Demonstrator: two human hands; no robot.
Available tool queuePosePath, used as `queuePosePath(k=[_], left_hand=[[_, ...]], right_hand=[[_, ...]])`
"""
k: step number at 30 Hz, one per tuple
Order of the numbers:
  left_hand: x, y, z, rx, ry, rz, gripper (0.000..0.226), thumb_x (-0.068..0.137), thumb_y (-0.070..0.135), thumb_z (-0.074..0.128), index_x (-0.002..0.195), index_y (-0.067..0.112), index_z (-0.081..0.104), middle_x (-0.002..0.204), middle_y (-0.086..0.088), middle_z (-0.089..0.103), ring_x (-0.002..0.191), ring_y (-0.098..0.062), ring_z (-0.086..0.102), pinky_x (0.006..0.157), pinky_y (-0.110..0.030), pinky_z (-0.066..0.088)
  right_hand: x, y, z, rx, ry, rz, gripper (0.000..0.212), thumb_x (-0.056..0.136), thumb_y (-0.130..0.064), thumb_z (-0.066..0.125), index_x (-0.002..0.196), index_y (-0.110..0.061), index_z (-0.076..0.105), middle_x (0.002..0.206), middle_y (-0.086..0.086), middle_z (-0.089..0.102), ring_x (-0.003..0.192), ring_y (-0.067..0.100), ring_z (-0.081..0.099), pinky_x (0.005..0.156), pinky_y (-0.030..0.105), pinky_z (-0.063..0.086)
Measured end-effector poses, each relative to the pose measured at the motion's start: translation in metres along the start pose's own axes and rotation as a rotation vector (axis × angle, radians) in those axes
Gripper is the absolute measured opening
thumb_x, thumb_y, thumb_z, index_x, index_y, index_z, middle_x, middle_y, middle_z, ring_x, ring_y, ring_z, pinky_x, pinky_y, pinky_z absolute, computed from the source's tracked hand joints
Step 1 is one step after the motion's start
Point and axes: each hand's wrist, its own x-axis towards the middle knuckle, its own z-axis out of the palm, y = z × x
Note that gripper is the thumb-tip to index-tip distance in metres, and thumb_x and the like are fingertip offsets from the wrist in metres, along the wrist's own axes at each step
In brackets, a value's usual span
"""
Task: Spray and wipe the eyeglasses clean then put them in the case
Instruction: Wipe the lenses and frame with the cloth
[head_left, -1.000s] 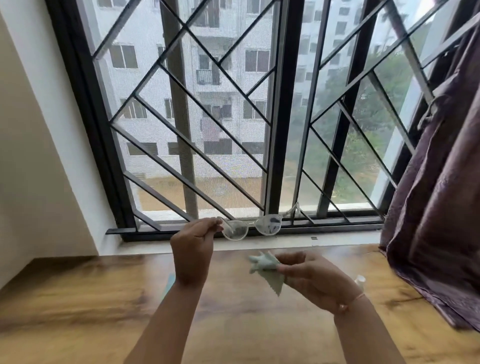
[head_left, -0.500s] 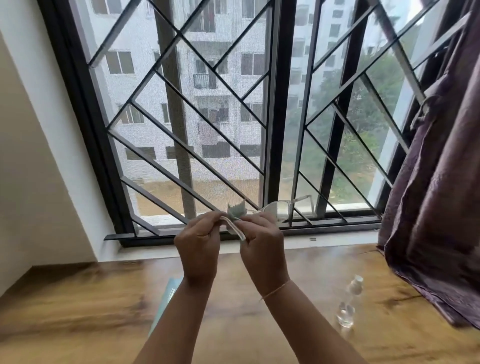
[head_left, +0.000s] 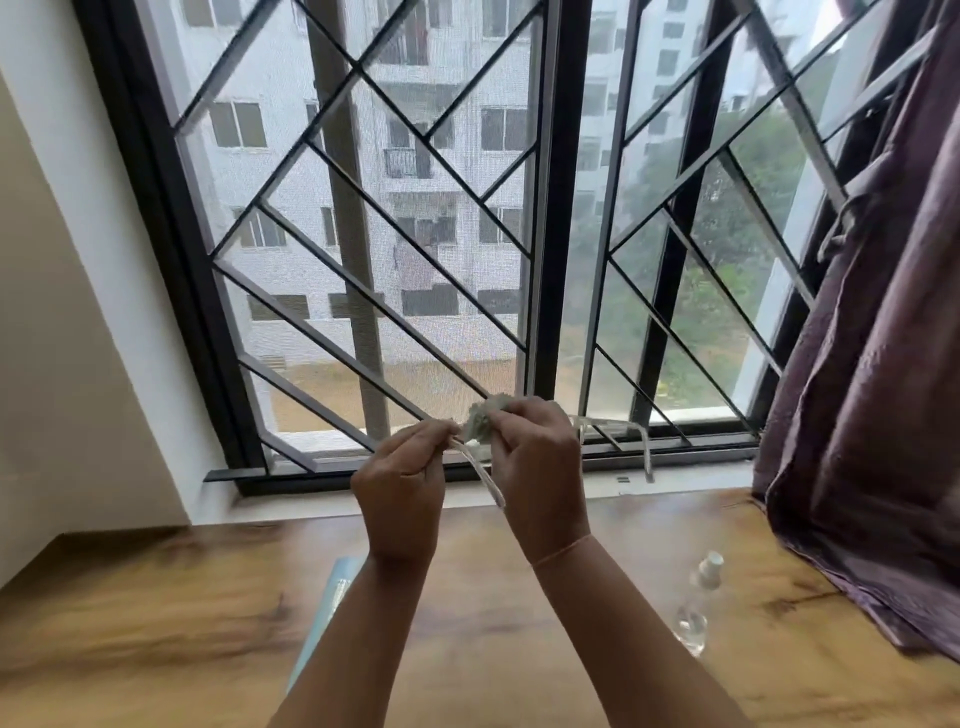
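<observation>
I'm watching the right hand (head_left: 535, 457), newly arrived, pressing cloth (head_left: 480, 421) onto eyeglasses (head_left: 613, 428); left hand (head_left: 402, 478) pinching their nine-o'clock temple; wiping under way.

the wooden tabletop (head_left: 156, 639) carries a clear spray bottle (head_left: 697, 608) lying near the right side, and a light blue case (head_left: 324, 618) partly hidden under the left forearm.

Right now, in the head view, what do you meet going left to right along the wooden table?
Pale blue flat case → left hand → right hand holding crumpled grey-green cloth → small clear spray bottle → purple curtain.
</observation>
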Motion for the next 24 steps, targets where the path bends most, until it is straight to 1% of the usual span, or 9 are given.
queuePosePath(k=[4,6,8,11,14,16,18,22,24], left_hand=[[0.004,0.005,0.002,0.019,0.046,-0.012,0.024,0.075,0.012,0.054,0.080,0.002,0.075,0.078,-0.011,0.073,0.078,-0.011,0.064,0.077,-0.009,0.046],[0.006,0.006,0.001,0.024,0.060,-0.015,0.024,0.074,0.010,0.053,0.080,0.002,0.074,0.078,-0.011,0.073,0.082,-0.010,0.061,0.079,-0.004,0.041],[0.006,0.004,-0.001,0.030,0.065,-0.008,0.025,0.073,0.010,0.052,0.079,0.002,0.074,0.078,-0.010,0.073,0.083,-0.010,0.061,0.078,-0.004,0.042],[0.006,0.000,-0.003,0.047,0.059,0.022,0.023,0.074,0.011,0.053,0.078,0.002,0.075,0.077,-0.010,0.073,0.081,-0.011,0.062,0.072,-0.015,0.049],[0.004,0.000,-0.002,0.037,0.046,0.052,0.022,0.076,0.011,0.055,0.077,0.003,0.075,0.076,-0.007,0.073,0.078,-0.009,0.064,0.069,-0.023,0.053],[0.004,0.001,0.000,0.023,0.047,0.053,0.022,0.076,0.010,0.054,0.077,0.003,0.075,0.076,-0.007,0.073,0.076,-0.009,0.064,0.069,-0.025,0.053],[0.005,0.002,0.002,0.027,0.060,0.047,0.022,0.075,0.009,0.054,0.078,0.003,0.075,0.076,-0.008,0.073,0.077,-0.010,0.064,0.070,-0.023,0.052],[0.010,0.005,0.005,0.046,0.095,0.010,0.019,0.071,-0.006,0.059,0.079,0.001,0.074,0.078,-0.010,0.072,0.083,-0.011,0.061,0.078,-0.004,0.043],[0.011,0.004,0.003,0.040,0.090,-0.013,0.022,0.068,-0.009,0.058,0.079,0.002,0.074,0.078,-0.010,0.073,0.082,-0.010,0.062,0.078,-0.007,0.044]], right_hand=[[0.000,-0.009,0.009,0.097,-0.078,-0.015,0.009,0.079,-0.007,0.067,0.084,-0.007,0.074,0.079,0.007,0.066,0.075,0.022,0.061,0.067,0.035,0.053],[-0.005,-0.013,0.009,0.140,-0.124,-0.006,0.020,0.086,-0.016,0.055,0.081,-0.007,0.073,0.075,0.009,0.064,0.072,0.025,0.060,0.066,0.038,0.050],[-0.009,-0.011,0.006,0.126,-0.146,-0.013,0.021,0.086,-0.017,0.056,0.074,-0.008,0.070,0.070,0.008,0.062,0.067,0.025,0.058,0.063,0.037,0.049],[-0.011,-0.003,0.003,0.038,-0.155,0.010,0.011,0.080,-0.010,0.066,0.071,-0.005,0.070,0.072,0.009,0.063,0.069,0.025,0.059,0.063,0.036,0.051],[-0.004,-0.002,0.001,-0.004,-0.071,0.035,0.007,0.076,-0.004,0.065,0.074,-0.004,0.071,0.075,0.009,0.063,0.071,0.025,0.059,0.067,0.034,0.051],[0.003,-0.004,-0.001,0.022,0.002,0.024,0.010,0.070,0.002,0.068,0.073,-0.007,0.071,0.074,0.006,0.063,0.069,0.022,0.059,0.068,0.026,0.050],[0.008,-0.008,0.000,0.042,0.021,0.008,0.012,0.070,0.004,0.071,0.074,-0.007,0.071,0.073,0.006,0.063,0.069,0.021,0.059,0.068,0.022,0.049],[0.002,-0.015,0.008,0.105,-0.067,-0.037,0.011,0.081,-0.004,0.062,0.084,-0.004,0.072,0.082,0.009,0.066,0.079,0.024,0.062,0.073,0.029,0.051],[-0.003,-0.017,0.007,0.106,-0.098,-0.041,0.014,0.082,-0.007,0.059,0.082,-0.005,0.072,0.081,0.010,0.067,0.077,0.025,0.062,0.072,0.031,0.050]])
